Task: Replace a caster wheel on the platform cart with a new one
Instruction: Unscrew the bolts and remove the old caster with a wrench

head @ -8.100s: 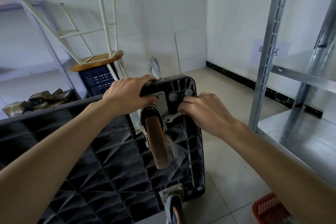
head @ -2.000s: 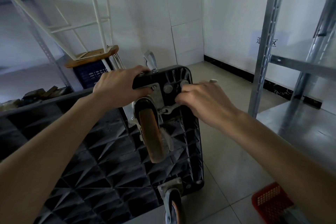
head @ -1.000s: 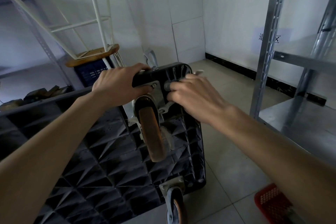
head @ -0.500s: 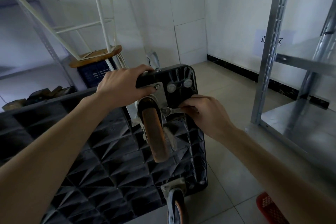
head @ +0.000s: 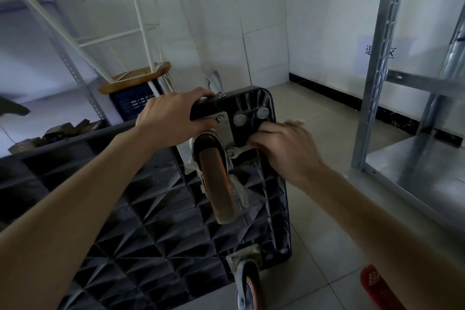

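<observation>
The fingers of the right hand [head: 284, 151] are curled around the handle of a small silver wrench [head: 237, 152], whose head sits at a fastener on the lower right corner of the grey steel mounting plate [head: 224, 131]; the fingertips are motion-blurred, so exactly how they pinch the handle cannot be told. The left hand [head: 168, 118] has its fingers wrapped over the top edge of the black ribbed plastic platform cart [head: 156, 221], thumb lying beside the plate's upper bolt [head: 220, 118], bracing the deck, which stands tipped on its side with the underside facing the camera.

The worn caster wheel with the rust-orange tread [head: 218, 184] is still seated in its fork under that plate, near the cart's upper corner; a second caster [head: 247, 287] shows at the bottom edge.

The step in hand looks like loosening the plate's bolts, with the old wheel not yet off. The next move probably calls for short wrench swings, reseating the head each time, while the left hand keeps the deck from rocking.
</observation>
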